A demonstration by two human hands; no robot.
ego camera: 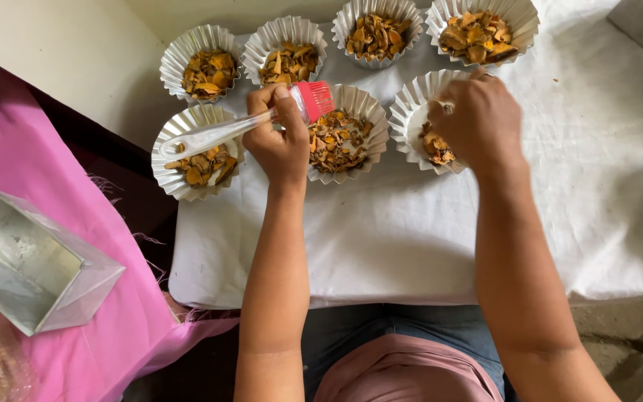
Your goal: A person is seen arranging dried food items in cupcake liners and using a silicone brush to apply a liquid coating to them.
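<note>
Fluted cups [201, 68] packed edge to edge along far side of cloth [411, 246]; no gap between them. Near half of cloth open. Left hand [280, 138] with brush [247, 126] spans two cups. Metal tin [31, 260] blocks left.

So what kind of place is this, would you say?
Probably a home or small-scale food-preparation spot. Fluted foil cups filled with dried orange-brown pieces sit on a white cloth, the left hand holds a red-bristled pastry brush, and a metal tin lies nearby on pink fabric.
</note>
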